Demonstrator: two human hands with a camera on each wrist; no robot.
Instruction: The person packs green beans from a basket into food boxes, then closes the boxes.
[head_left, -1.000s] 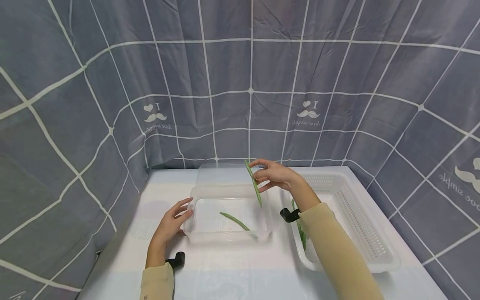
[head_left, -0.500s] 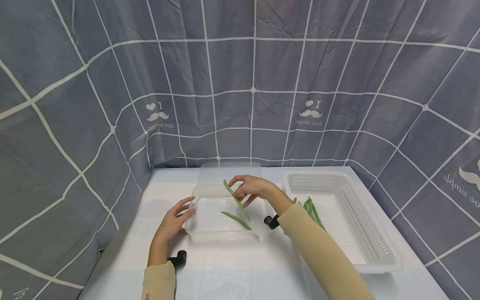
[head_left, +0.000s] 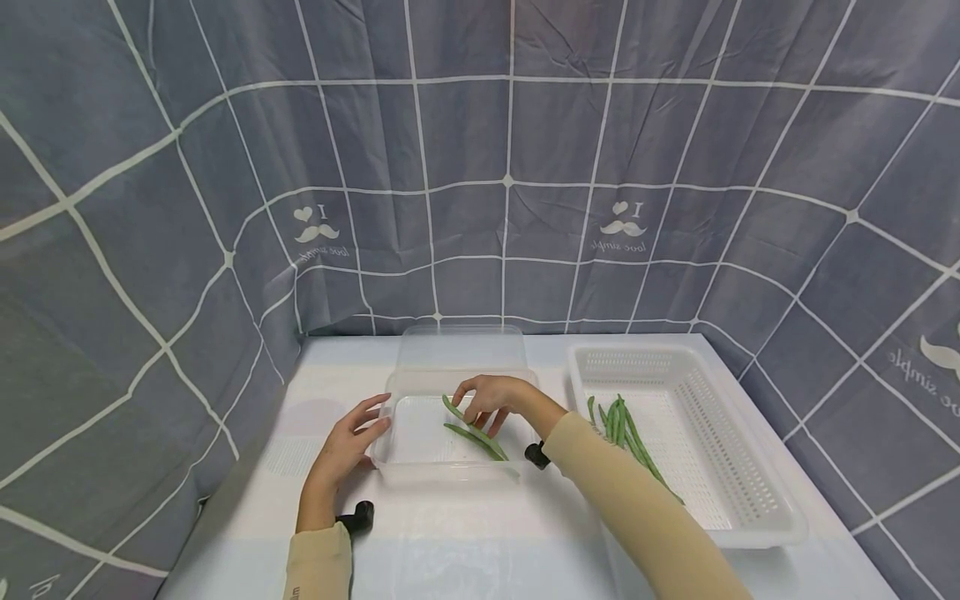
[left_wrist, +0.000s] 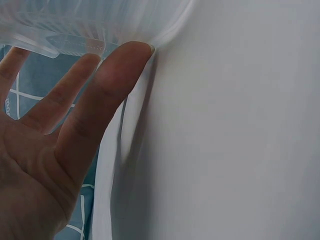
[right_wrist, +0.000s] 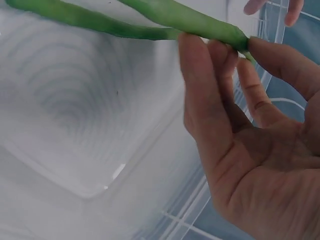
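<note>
A see-through plastic box (head_left: 416, 437) stands at the middle of the table. Inside it lies one green bean (head_left: 472, 437), slanting toward the front right corner. My right hand (head_left: 501, 396) reaches down into the box and pinches a second green bean (head_left: 452, 407) close beside the first. In the right wrist view, the thumb and fingertips hold the end of this bean (right_wrist: 187, 20), while the other bean runs behind it. My left hand (head_left: 341, 446) rests its outstretched fingers and thumb against the left side of the box, the thumb (left_wrist: 120, 67) touching the wall low down.
To the right stands a white perforated basket (head_left: 723, 425) with several green beans (head_left: 630, 429) along its left side. Behind the box lies a see-through lid (head_left: 461, 346). A grey checked curtain (head_left: 465, 225) closes off the back and sides of the table (head_left: 450, 542).
My right hand has carried its bean leftward and down into the box, beside the bean lying there. The basket's beans have come into fuller view. My left hand stays at the box.
</note>
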